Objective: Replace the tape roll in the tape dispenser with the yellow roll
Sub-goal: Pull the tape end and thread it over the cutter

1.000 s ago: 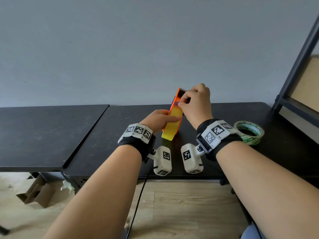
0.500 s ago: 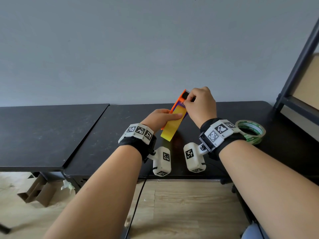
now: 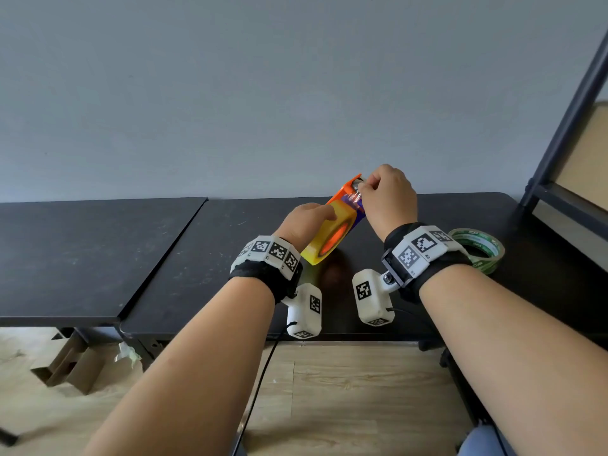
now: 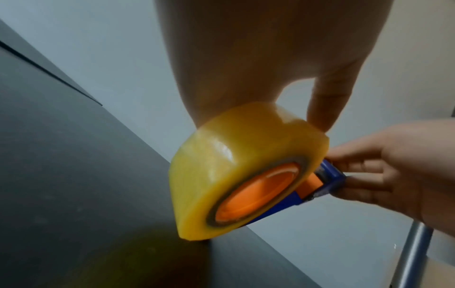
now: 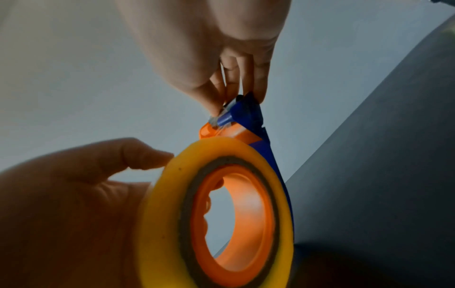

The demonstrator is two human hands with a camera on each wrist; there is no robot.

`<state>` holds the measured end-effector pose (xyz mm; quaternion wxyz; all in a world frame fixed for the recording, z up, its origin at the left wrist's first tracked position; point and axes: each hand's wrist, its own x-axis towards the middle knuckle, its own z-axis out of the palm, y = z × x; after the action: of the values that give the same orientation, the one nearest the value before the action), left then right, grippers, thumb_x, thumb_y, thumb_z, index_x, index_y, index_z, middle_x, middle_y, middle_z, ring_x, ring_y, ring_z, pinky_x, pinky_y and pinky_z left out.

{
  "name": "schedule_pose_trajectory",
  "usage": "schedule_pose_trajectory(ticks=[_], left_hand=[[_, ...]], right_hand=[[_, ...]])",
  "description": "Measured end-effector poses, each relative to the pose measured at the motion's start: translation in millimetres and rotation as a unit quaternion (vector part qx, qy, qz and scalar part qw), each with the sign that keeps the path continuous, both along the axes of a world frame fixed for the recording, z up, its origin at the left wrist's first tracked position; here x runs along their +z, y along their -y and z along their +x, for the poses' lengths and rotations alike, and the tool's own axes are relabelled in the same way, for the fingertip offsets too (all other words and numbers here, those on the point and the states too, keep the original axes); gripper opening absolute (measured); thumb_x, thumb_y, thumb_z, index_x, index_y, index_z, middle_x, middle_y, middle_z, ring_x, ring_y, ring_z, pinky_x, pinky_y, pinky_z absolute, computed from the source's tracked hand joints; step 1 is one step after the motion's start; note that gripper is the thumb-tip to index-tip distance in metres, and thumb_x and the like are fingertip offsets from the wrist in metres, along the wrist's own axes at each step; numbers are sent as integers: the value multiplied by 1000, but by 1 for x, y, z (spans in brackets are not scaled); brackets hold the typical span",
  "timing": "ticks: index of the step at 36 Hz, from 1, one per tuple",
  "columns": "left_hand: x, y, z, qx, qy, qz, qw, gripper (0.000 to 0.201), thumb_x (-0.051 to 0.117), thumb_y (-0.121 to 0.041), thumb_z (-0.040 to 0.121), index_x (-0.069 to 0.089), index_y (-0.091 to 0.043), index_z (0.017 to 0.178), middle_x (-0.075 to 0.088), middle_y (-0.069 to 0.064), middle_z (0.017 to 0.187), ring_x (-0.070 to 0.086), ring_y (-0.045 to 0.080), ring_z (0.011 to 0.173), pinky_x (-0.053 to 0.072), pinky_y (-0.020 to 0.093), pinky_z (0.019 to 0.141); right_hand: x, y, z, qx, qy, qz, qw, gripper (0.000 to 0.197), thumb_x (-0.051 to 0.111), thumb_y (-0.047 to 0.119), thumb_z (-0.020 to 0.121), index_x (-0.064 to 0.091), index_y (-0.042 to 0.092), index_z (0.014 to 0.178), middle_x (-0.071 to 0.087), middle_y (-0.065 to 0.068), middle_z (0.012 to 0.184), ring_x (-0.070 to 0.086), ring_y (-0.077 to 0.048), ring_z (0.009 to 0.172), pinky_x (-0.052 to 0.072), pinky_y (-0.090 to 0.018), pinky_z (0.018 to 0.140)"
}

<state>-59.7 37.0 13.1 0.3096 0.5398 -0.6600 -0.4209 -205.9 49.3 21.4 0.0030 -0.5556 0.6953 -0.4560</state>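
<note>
The yellow tape roll [image 3: 324, 235] [image 4: 236, 161] [image 5: 221, 210] sits on the orange hub of the orange-and-blue tape dispenser [image 3: 348, 195] [image 4: 329, 179] [image 5: 248, 117], held tilted just above the black table [image 3: 204, 258]. My left hand [image 3: 306, 222] [image 4: 270, 68] [image 5: 61, 204] grips the roll and dispenser from the left side. My right hand [image 3: 385, 199] [image 4: 393, 171] [image 5: 221, 58] pinches the clear tape end at the dispenser's cutter head. The left hand's fingers behind the roll are mostly hidden.
A green-printed tape roll [image 3: 478, 250] lies flat on the table to the right of my right wrist. A dark metal shelf frame [image 3: 566, 133] stands at the far right. A second black table [image 3: 82, 248] adjoins on the left. Cardboard pieces [image 3: 65, 363] lie on the floor.
The dispenser with the yellow roll has tilted further to the right, showing its orange hub. My right hand moved up and right along the dispenser to its cutter head.
</note>
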Motion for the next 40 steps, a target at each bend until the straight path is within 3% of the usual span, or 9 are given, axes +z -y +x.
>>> schedule_pose_trajectory(ticks=[2, 5, 9, 12, 18, 23, 30, 35, 40], left_hand=[[-2, -2, -2, 11, 14, -19, 1000, 18, 51, -27, 88, 59, -17, 102, 57, 2, 102, 51, 22, 95, 36, 30, 78], [-3, -5, -3, 24, 20, -62, 998, 46, 49, -28, 89, 48, -20, 134, 58, 7, 126, 54, 26, 114, 40, 32, 88], [-2, -11, -5, 5, 113, -141, 984, 53, 63, -41, 83, 51, -20, 131, 53, -3, 115, 54, 18, 101, 42, 30, 83], [-7, -10, -5, 2, 232, -206, 951, 74, 73, -45, 73, 43, -24, 137, 51, -3, 126, 58, 19, 104, 45, 30, 77], [-4, -9, -7, 34, 301, -260, 917, 56, 63, -39, 84, 48, -18, 133, 52, 2, 130, 62, 28, 107, 52, 36, 80], [-5, -8, -9, 41, 303, -262, 915, 53, 64, -38, 83, 50, -16, 129, 53, 3, 128, 62, 29, 104, 52, 37, 79], [-5, -6, -9, 60, 306, -254, 916, 47, 64, -29, 81, 50, -14, 123, 54, 5, 123, 61, 29, 101, 49, 38, 77], [-6, -6, -7, 53, 295, -241, 923, 49, 64, -32, 81, 49, -13, 123, 53, 5, 123, 62, 31, 99, 53, 38, 78], [-5, -2, -5, 45, 288, -224, 930, 48, 66, -23, 80, 47, -15, 124, 53, 5, 125, 62, 31, 99, 54, 39, 77]], right_hand=[[-1, -1, 1, 0, 0, -3, 1000, 13, 55, 22, 95, 57, 10, 92, 59, -14, 111, 61, -30, 94, 40, -31, 71], [0, -3, 1, 1, 5, -3, 1000, 11, 56, 20, 94, 57, 10, 91, 56, -14, 113, 60, -29, 90, 38, -29, 70], [2, -4, 1, 2, 5, -5, 1000, 11, 57, 19, 93, 59, 8, 92, 55, -13, 112, 52, -22, 79, 38, -29, 69], [2, -4, 2, 2, 0, -5, 1000, 11, 57, 20, 93, 59, 9, 92, 56, -13, 111, 51, -21, 80, 39, -29, 69], [0, -3, 2, 12, -3, -6, 1000, 14, 58, 25, 94, 55, 13, 87, 64, -11, 104, 54, -21, 84, 38, -29, 71], [-1, -3, 0, 12, 1, 1, 1000, 14, 54, 23, 96, 51, 14, 85, 64, -10, 99, 51, -21, 82, 36, -29, 70], [-4, -4, 0, 16, 68, -14, 997, 12, 51, 20, 96, 53, 10, 90, 59, -3, 88, 55, -24, 83, 44, -34, 70], [2, -3, -1, 13, 122, -30, 992, 9, 46, 13, 96, 54, 8, 96, 57, -3, 91, 53, -22, 82, 38, -30, 69], [3, -1, -4, 26, 191, -38, 981, 5, 44, 14, 97, 48, 12, 94, 68, -8, 103, 60, -19, 87, 41, -24, 64]])
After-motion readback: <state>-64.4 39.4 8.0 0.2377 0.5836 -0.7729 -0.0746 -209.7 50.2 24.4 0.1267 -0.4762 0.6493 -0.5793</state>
